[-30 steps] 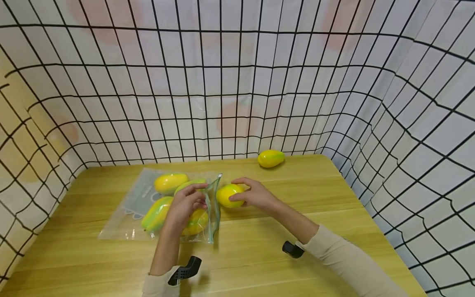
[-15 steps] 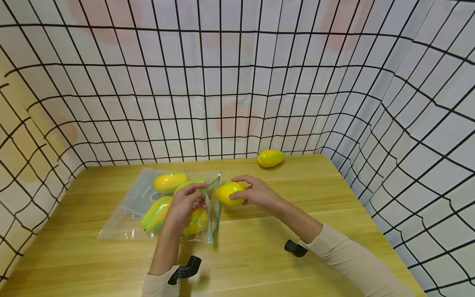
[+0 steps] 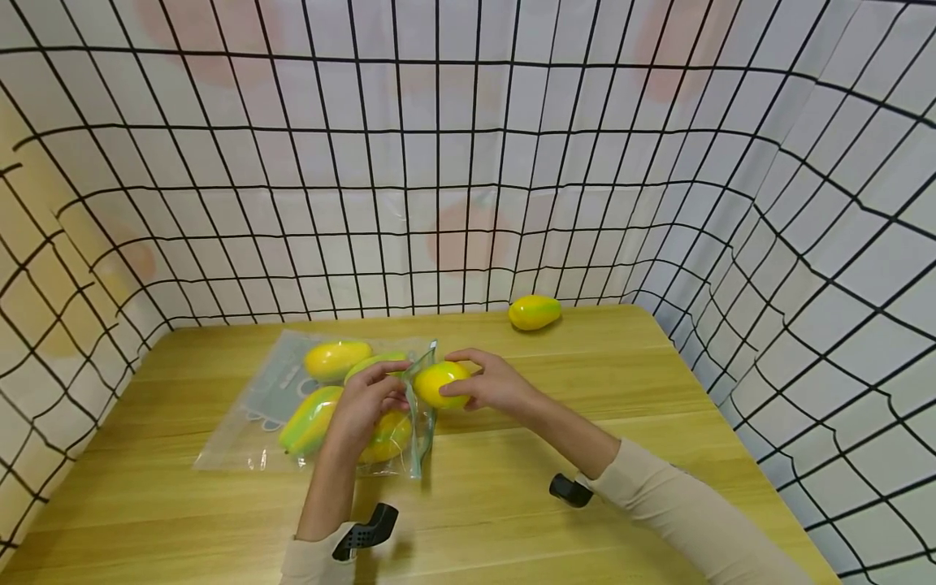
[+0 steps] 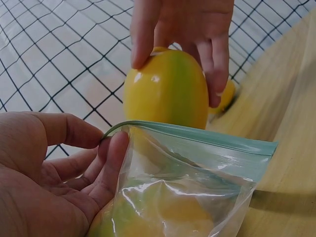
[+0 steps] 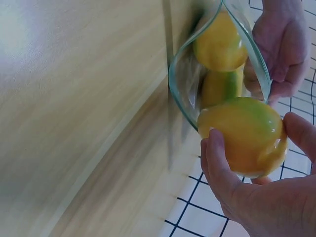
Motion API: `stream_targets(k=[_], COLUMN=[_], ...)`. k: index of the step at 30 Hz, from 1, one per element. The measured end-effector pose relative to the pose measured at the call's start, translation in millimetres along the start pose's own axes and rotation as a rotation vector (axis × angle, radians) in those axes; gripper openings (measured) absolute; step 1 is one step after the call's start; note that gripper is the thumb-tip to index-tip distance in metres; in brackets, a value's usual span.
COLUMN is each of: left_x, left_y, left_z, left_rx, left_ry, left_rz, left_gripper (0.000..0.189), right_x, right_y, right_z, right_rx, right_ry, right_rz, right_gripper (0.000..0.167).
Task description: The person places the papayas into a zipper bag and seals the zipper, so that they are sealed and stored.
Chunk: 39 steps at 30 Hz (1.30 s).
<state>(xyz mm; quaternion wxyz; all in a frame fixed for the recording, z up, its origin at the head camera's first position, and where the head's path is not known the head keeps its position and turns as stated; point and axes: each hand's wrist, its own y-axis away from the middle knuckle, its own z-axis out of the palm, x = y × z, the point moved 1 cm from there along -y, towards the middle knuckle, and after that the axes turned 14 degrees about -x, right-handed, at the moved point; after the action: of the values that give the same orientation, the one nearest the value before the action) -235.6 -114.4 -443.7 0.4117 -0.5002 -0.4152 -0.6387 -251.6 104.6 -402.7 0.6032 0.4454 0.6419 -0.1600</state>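
My right hand (image 3: 504, 386) grips a glossy yellow papaya (image 3: 441, 384) with a green streak, fingers and thumb spread over its sides. The fruit is right at the mouth of a clear zip bag (image 3: 241, 435), overlapping the rim in the right wrist view. With thumb and fingers, my left hand (image 3: 363, 412) pinches the bag's green zip edge (image 4: 217, 138), and the mouth gapes open in the right wrist view. Inside the bag lie several more papayas, among them a yellow one (image 3: 338, 360) and a green-striped one (image 3: 310, 422); my left hand partly hides others.
Another papaya (image 3: 535, 312) lies at the back edge of the wooden table (image 3: 512, 512). A black wire grid (image 3: 457, 162) over pale sheeting rises behind the table and along both sides. Each sleeve carries a black wrist mount (image 3: 366, 532).
My right hand has lifted the papaya slightly and then brought it left, up against the bag's mouth. My left hand keeps its hold on the bag's edge with barely any motion.
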Motion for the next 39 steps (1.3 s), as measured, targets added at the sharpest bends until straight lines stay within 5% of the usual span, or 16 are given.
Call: stream_targets(k=[39], left_x=[0.9], left_y=[0.1], left_z=[0.6], left_rx=[-0.007], left_ry=[0.002], left_rz=[0.006], left_gripper=[0.036], right_x=[13], right_y=[-23.0], right_z=[18], right_rx=[0.045], right_ry=[0.003], right_rz=[0.001], right_gripper=[0.066])
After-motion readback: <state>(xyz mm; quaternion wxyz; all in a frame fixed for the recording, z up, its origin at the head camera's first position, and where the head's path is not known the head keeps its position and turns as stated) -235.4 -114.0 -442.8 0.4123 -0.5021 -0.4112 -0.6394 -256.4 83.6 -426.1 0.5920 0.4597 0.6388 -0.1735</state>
